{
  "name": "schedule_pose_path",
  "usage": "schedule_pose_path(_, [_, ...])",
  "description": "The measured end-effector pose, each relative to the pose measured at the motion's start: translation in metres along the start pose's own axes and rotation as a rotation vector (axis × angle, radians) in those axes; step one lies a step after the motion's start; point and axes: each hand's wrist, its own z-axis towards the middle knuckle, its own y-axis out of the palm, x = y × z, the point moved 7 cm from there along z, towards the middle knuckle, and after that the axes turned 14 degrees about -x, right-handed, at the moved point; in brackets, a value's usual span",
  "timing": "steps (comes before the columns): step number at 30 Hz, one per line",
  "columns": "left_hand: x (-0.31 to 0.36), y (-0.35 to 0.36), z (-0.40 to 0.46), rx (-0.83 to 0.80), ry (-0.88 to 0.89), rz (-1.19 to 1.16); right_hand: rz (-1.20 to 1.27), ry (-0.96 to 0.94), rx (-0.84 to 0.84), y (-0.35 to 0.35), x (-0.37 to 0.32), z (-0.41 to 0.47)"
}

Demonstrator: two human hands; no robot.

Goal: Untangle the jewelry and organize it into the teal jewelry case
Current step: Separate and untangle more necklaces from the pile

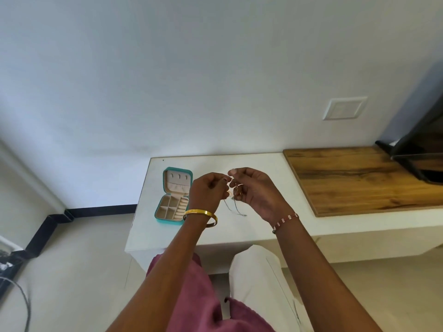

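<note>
The teal jewelry case (160,213) lies open on the white table, lid tilted back, its beige compartments showing. Just right of it, above the table, my left hand (208,194) and my right hand (256,191) face each other and pinch a small tangle of jewelry (236,191) between their fingertips. Thin silver chain ends (237,209) hang down from the tangle toward the tabletop. Part of the tangle is hidden by my fingers. A gold bangle sits on my left wrist and a beaded bracelet on my right.
The white table (239,232) stands against a white wall. A wooden board (354,180) covers its right part, with a dark screen (422,144) at the far right. Dark cables lie on the floor at the lower left.
</note>
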Motion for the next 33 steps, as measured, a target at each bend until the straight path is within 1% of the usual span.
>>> schedule_pose_path(3, [0.004,-0.009,-0.006,0.054,-0.024,-0.042,-0.196,0.026,-0.05,0.003,-0.001,-0.003])
schedule_pose_path(5, [0.005,-0.017,-0.01,0.099,-0.036,-0.104,-0.315,0.058,-0.055,0.004,-0.001,-0.007])
schedule_pose_path(9, [-0.005,-0.032,-0.02,0.187,-0.085,-0.215,-0.417,0.067,-0.075,0.009,-0.003,-0.012])
schedule_pose_path(11, [-0.013,-0.034,-0.025,0.161,-0.124,-0.248,-0.39,0.045,-0.097,0.015,-0.003,-0.013])
schedule_pose_path(14, [-0.021,-0.028,-0.031,0.033,-0.183,-0.24,-0.28,0.011,-0.092,0.021,-0.005,-0.013])
schedule_pose_path(16, [-0.022,-0.023,-0.034,-0.049,-0.207,-0.202,-0.257,0.004,-0.071,0.024,-0.006,-0.013])
schedule_pose_path(19, [-0.023,-0.017,-0.037,-0.148,-0.247,-0.166,-0.32,0.007,-0.039,0.024,-0.008,-0.014])
schedule_pose_path(22, [-0.022,-0.012,-0.037,-0.228,-0.254,-0.229,-0.463,0.032,-0.028,0.023,-0.01,-0.016])
schedule_pose_path(25, [-0.015,-0.01,-0.035,-0.231,-0.175,-0.234,-0.626,0.041,-0.041,0.03,-0.012,-0.016])
schedule_pose_path(27, [-0.014,-0.009,-0.033,-0.226,-0.141,-0.262,-0.696,0.03,-0.021,0.033,-0.013,-0.015])
schedule_pose_path(30, [-0.017,-0.012,-0.033,-0.204,-0.114,-0.268,-0.776,0.011,-0.002,0.035,-0.013,-0.012])
schedule_pose_path(33, [-0.021,-0.016,-0.036,-0.181,-0.093,-0.246,-0.803,0.001,-0.001,0.035,-0.011,-0.009])
